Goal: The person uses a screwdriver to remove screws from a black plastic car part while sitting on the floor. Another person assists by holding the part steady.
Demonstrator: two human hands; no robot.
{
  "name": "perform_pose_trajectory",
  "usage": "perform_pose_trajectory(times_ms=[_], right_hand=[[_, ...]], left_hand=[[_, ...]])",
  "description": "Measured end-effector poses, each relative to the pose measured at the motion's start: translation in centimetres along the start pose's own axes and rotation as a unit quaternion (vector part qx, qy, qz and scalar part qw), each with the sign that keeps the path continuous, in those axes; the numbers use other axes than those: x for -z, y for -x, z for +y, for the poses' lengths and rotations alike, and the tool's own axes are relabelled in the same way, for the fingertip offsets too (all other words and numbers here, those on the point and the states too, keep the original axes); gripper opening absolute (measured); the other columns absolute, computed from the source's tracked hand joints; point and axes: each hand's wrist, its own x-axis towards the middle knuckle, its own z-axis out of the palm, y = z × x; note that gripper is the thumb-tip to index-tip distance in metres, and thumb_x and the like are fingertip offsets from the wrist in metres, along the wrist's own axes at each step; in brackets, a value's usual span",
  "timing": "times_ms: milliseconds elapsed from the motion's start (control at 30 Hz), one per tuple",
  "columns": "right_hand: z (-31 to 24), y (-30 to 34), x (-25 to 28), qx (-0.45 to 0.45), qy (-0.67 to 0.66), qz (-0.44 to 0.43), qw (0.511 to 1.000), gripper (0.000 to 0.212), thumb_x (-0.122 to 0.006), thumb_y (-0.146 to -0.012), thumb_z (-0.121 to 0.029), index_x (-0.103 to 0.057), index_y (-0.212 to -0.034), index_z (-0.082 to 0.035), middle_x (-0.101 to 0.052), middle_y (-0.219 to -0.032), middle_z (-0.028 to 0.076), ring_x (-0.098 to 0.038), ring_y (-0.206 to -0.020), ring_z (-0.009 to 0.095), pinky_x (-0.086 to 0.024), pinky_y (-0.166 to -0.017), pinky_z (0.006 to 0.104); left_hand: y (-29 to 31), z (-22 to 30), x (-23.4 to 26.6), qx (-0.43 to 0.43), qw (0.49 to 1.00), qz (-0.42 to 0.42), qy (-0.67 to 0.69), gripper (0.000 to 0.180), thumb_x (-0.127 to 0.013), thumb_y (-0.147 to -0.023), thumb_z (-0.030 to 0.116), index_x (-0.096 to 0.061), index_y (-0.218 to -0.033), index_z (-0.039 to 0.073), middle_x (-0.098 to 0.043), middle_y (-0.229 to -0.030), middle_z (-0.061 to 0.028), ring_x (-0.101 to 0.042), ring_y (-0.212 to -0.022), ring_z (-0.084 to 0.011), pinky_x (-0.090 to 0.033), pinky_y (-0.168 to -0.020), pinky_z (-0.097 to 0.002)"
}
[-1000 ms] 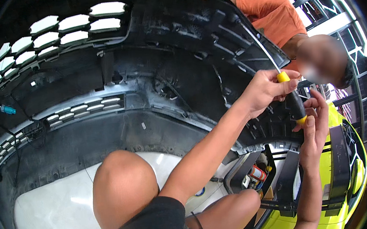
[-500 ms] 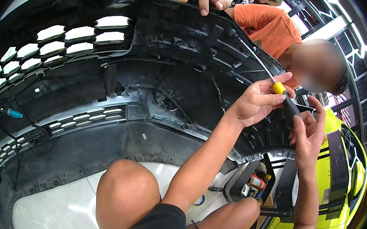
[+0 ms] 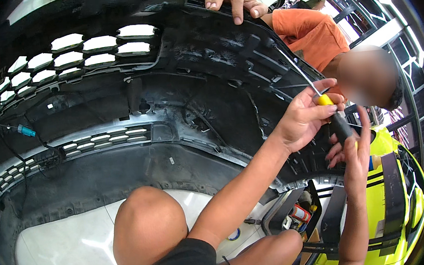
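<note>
My left hand [image 3: 306, 113] pinches the screwdriver [image 3: 343, 126] around the yellow collar of its black handle. Its long thin shaft slants up and left, and the tip meets the inner side of a black car bumper [image 3: 208, 89] near the upper right edge. At the butt end of the handle is my right hand [image 3: 355, 152], its thumb against the grip, one finger stretched upward and the others curled behind. Whatever fastener sits under the tip is too small to make out.
Across the bumper, a co-worker in an orange shirt [image 3: 309, 31] rests a hand [image 3: 234, 0] on its top edge. A blue connector [image 3: 26, 131] dangles on a cable at left. A tool box [image 3: 276, 218] and a bright yellow-green car part [image 3: 381, 193] stand at lower right.
Both hands and the screwdriver handle have shifted slightly right and down. My right hand's fingers have spread more around the handle. The bumper sits slightly lower and farther right in view.
</note>
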Motion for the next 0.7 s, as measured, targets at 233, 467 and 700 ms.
perform_pose_trajectory(times_ms=[233, 467, 700], right_hand=[[0.8, 0.3, -0.9, 0.059, 0.117, 0.020, 0.991, 0.059, -0.063, -0.094, 0.002, -0.041, -0.148, -0.004, -0.063, -0.090, 0.007, -0.063, -0.072, 0.013, -0.049, -0.062, 0.0239], [1.4, -0.6, -1.4, 0.295, 0.324, 0.052, 0.898, 0.068, -0.062, -0.077, 0.015, -0.057, -0.141, -0.007, -0.062, -0.102, 0.013, -0.066, -0.087, 0.024, -0.052, -0.072, 0.0328], [0.0, -0.7, -0.7, 0.025, 0.023, -0.003, 0.999, 0.044, -0.062, -0.093, 0.004, -0.055, -0.136, -0.001, -0.062, -0.103, 0.006, -0.060, -0.080, 0.009, -0.047, -0.067, 0.0229]], left_hand=[[-0.2, 0.1, 0.1, 0.005, 0.997, 0.002, 0.072, 0.049, -0.056, -0.092, -0.007, -0.047, -0.138, 0.006, -0.061, -0.124, -0.0142, -0.060, -0.119, -0.0232, -0.047, -0.107, -0.0388], [0.4, -0.1, 1.4, -0.022, 0.986, 0.069, -0.151, 0.039, -0.067, -0.100, 0.020, -0.053, -0.133, 0.004, -0.071, -0.108, -0.0076, -0.069, -0.098, -0.0152, -0.054, -0.087, -0.0300], [0.5, 1.4, 1.6, 0.002, 0.995, 0.065, -0.079, 0.043, -0.060, -0.099, 0.015, -0.051, -0.139, 0.002, -0.066, -0.126, -0.0152, -0.067, -0.113, -0.0271, -0.054, -0.092, -0.0361]])
